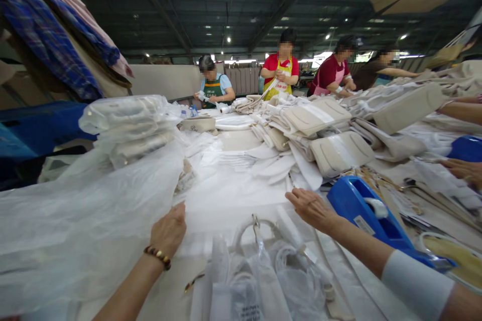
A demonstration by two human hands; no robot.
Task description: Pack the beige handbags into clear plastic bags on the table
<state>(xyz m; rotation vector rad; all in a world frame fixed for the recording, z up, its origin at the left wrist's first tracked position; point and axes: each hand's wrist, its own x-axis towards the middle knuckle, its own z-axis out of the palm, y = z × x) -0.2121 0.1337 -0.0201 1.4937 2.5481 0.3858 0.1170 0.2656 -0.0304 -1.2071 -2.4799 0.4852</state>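
My left hand (168,230), with a beaded bracelet at the wrist, has its fingers curled closed at the left edge of a white sheet (233,205). What it grips is too small to name. My right hand (311,206) lies over the sheet's right side, fingers bent and pressed together; anything under them is hidden. Between my forearms sit plastic-wrapped beige parts (263,271) with a ring-shaped handle and clear coiled tubing. Beside my right hand stands a blue tape dispenser (371,215).
Clear plastic bags (86,210) cover the left side, with wrapped bundles (128,115) stacked behind. Beige bag pieces (316,118) pile up at centre right. Several people work across the table; another person's hand (463,170) is at the right edge.
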